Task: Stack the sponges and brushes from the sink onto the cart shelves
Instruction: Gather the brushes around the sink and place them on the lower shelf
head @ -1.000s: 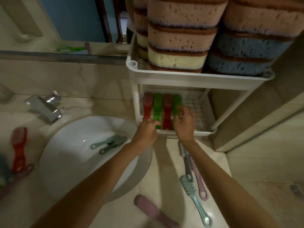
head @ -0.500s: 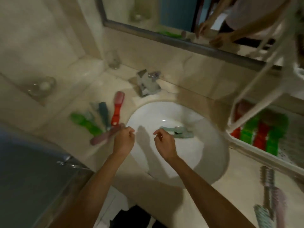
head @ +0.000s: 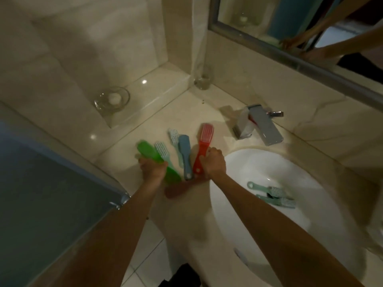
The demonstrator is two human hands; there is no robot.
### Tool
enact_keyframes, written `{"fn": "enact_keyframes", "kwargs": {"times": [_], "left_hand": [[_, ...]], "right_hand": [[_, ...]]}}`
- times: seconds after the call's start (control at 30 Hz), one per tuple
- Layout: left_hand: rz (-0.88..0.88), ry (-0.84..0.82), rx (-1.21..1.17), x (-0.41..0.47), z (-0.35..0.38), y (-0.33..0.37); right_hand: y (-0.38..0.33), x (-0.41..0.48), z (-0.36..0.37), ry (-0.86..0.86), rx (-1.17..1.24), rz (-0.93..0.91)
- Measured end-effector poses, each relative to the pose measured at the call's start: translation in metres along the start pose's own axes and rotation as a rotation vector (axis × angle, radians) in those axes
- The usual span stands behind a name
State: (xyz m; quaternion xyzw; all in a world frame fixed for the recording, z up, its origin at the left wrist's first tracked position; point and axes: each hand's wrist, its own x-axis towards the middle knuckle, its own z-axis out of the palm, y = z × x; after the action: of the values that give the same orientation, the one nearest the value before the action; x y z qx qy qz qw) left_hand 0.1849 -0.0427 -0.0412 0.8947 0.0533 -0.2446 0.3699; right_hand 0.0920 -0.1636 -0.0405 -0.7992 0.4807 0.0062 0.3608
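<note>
Gripping on both sides: left grip [head: 153, 169] curled tight round the handle of the green brush [head: 149, 151], right grip [head: 213, 164] curled round the handle of the red brush [head: 204, 137]. Neither spread, each closed on plastic. Green brush blurred, head pointing up and to the left; cannot tell whether lifted or lying on the bench [head: 182, 112]. Red brush with its head aimed toward the faucet [head: 259, 125], just left of the rim of the sink [head: 290, 168]; again, cannot tell whether raised or resting.

Between the two held brushes, lying on the bench: a blue brush [head: 185, 150], handle end close to the right grip; a pale teal brush [head: 162, 151] with white bristles, just beside the green brush; a second pale teal brush [head: 173, 136] a little further back, alongside the blue brush and seemingly touching it. Nearer the bench's front edge, between the two wrists, a dull pink brush [head: 176, 189], blurred and in shadow.

Inside the white sink, well apart from both grips: two more teal brushes [head: 271, 192] side by side, bristle heads to the right, one looped handle end to the left; touching or merely close, cannot tell.

Around the edges: chrome faucet behind the sink; a glass dish [head: 112, 98] with something white in it on a raised ledge [head: 145, 88] at back left; a clear tumbler [head: 202, 81] in the corner; a mirror [head: 290, 27] at upper right with reflected arms; a frosted glass panel [head: 41, 193] at lower left.
</note>
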Motion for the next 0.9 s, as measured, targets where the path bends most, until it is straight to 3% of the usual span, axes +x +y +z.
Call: {"fn": "enact_keyframes", "kwargs": {"times": [0.27,0.43,0.53,0.77,0.9], "left_hand": [[-0.019,0.016,-0.072,0.028,0.005,0.004],[-0.003,0.081,-0.021,0.032,-0.002,0.010],[-0.018,0.137,-0.064,0.034,-0.007,0.013],[0.245,0.043,-0.261,-0.016,-0.005,0.043],[0.456,-0.164,-0.276,-0.087,0.013,0.063]], "right_hand": [[-0.008,0.025,0.015,0.036,-0.128,0.088],[-0.004,0.030,0.017,0.066,0.058,0.194],[-0.005,0.033,0.008,0.084,0.166,0.145],[0.017,-0.009,-0.047,0.185,0.408,-0.077],[0.058,-0.059,-0.085,0.305,0.462,-0.088]]}}
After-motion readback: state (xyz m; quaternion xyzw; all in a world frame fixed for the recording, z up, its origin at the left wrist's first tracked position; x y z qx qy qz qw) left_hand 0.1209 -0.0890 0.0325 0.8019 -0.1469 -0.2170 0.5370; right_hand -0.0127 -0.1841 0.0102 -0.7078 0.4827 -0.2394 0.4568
